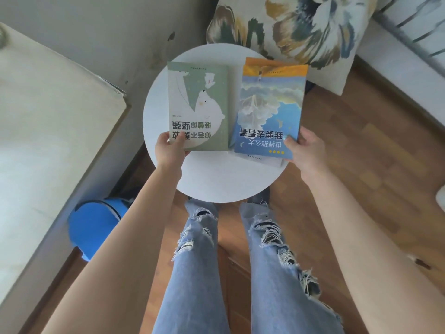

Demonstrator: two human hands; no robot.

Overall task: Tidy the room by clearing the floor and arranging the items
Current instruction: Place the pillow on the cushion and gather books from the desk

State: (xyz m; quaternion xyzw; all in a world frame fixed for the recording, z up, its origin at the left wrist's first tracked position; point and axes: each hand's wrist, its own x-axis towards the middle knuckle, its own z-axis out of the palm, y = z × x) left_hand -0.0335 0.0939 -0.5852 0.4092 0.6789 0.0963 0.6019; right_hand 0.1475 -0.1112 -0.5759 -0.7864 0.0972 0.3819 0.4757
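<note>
Left hand grip: left hand [168, 150] pinches the green book [197, 104] at its 7 o'clock corner, thumb on the cover and fingers hidden beneath.
Right hand grip: right hand [303, 148] pinches the blue book [269, 109] at its 5 o'clock corner, thumb on top.
Green book: over the round white table [216, 182], on its 10 o'clock side, cover up and lettering upside down to the wearer; whether it rests on the top or hangs just above cannot be told.
Blue book: on the table's 2 o'clock side, just beside the green one, its far corner reaching past the rim toward the cushion [301, 27] at 1 o'clock.
White edge [269, 162]: shows under the blue book at 6 o'clock, perhaps another book or a sheet; unclear.
Step in hand: judged to be laying the two books out on the table.
Doing it well: lower each flat, far edge first, and slide the thumbs off only once the weight is on the top.
Alignment: square the near edges to one line and bring the blue book toward the centre so nothing overhangs at 2 o'clock.
Risk: corner pinches give little control, so a tilted book could slip to the wooden floor [361, 153].
Nearby: blue bin [94, 225] on the floor at 8 o'clock from the table.
</note>
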